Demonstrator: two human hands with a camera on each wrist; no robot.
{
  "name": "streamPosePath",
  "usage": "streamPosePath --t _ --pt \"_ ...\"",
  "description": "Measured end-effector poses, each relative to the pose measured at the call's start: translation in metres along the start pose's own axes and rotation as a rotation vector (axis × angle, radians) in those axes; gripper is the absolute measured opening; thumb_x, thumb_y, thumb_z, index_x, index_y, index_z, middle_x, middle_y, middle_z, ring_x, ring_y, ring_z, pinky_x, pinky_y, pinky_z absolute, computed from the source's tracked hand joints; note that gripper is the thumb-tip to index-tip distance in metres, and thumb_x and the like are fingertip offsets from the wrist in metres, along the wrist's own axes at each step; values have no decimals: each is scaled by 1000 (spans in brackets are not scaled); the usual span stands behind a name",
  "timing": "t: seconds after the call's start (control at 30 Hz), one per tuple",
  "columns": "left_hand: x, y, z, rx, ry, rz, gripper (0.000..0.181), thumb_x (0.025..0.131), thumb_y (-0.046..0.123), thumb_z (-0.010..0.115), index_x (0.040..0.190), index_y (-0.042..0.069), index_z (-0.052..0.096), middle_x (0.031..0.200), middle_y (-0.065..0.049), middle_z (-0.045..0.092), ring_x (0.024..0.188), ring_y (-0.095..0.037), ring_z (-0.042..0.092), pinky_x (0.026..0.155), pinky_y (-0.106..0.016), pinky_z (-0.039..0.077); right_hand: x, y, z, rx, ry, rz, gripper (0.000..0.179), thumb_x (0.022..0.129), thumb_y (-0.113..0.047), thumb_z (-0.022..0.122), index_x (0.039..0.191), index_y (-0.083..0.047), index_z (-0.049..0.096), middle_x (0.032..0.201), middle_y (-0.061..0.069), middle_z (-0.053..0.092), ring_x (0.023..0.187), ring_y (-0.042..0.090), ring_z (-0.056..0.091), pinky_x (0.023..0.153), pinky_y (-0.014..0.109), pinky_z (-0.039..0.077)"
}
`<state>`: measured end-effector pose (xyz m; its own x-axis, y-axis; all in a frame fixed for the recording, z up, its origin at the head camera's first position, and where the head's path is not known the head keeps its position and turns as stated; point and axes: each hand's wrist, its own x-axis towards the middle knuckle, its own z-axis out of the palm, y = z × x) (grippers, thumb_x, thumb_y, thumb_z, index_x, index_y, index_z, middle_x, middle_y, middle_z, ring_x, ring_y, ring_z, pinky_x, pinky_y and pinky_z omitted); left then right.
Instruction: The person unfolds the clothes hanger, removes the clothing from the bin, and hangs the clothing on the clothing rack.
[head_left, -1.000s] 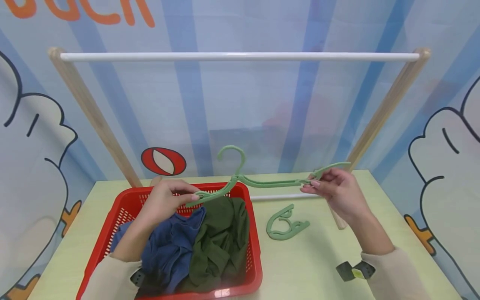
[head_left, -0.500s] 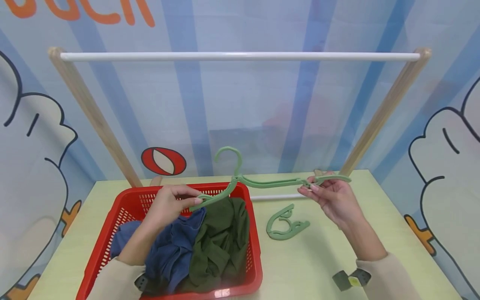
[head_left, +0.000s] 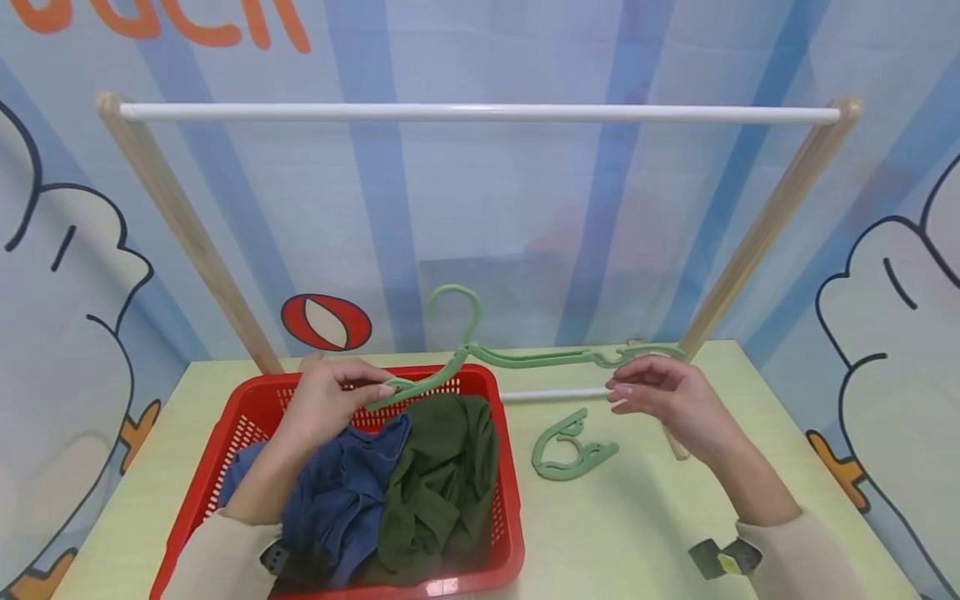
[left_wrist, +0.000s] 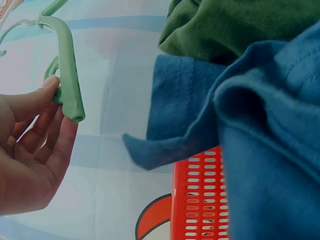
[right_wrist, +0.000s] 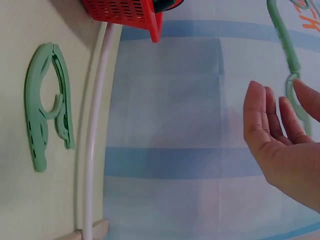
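Note:
My left hand (head_left: 326, 408) pinches one arm of an unfolded green clothes hanger (head_left: 525, 360) between thumb and fingers. The left wrist view shows the thumb on the hanger (left_wrist: 69, 70) close to its arm's end. Held above the table, the hanger has its hook up and its other arm stretching right. Beside that far arm is my right hand (head_left: 671, 404), fingers loosely bent. In the right wrist view, the thumb and fingers of this hand (right_wrist: 280, 150) stand apart, with the hanger behind them. A second green hanger (head_left: 558, 474) lies folded on the table.
A red plastic basket (head_left: 512, 508) at the left holds blue cloth (head_left: 337, 492) and dark green cloth (head_left: 438, 483). Behind the hands stands a rack with wooden legs (head_left: 197, 242) and a white top bar (head_left: 480, 112). A lower white bar (head_left: 551, 395) runs near the table's back edge.
My right hand has let go of the hanger's right arm and sits slightly lower beside it. The left hand has moved slightly up and left with the hanger in the last half second.

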<state>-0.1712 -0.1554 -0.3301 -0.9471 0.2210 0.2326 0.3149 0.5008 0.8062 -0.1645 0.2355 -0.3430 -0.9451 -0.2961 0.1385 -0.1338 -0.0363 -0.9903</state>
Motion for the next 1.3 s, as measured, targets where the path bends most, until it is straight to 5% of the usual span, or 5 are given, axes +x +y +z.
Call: streamPosePath --t 0.2,0.47,0.9,1.3 --pt "1 5 1 79 5 46 16 79 6 70 94 1 71 83 -9 67 66 -17 58 55 -27 48 0 -16 5 -233 -18 -14 23 86 -6 62 104 8 57 97 11 64 84 22 65 78 34 51" --pt "-2 16 20 107 -59 99 14 78 4 70 92 2 72 83 -6 66 66 -14 57 56 -27 48 13 -26 34 -266 -83 -71 23 83 -6 66 104 3 61 100 14 63 89 22 62 79 37 51" --pt "-1 24 39 103 -116 144 11 78 5 70 89 4 73 80 -2 66 65 -11 57 53 -25 47 26 -11 70 -382 -172 -20 16 83 -5 65 98 2 64 92 11 62 85 24 63 73 34 52" --pt "-1 22 42 79 -35 149 13 77 5 71 89 3 73 79 -2 65 66 -13 58 53 -25 47 27 -11 71 -427 -142 -62 13 83 -3 65 94 4 64 88 10 62 79 19 62 68 30 52"
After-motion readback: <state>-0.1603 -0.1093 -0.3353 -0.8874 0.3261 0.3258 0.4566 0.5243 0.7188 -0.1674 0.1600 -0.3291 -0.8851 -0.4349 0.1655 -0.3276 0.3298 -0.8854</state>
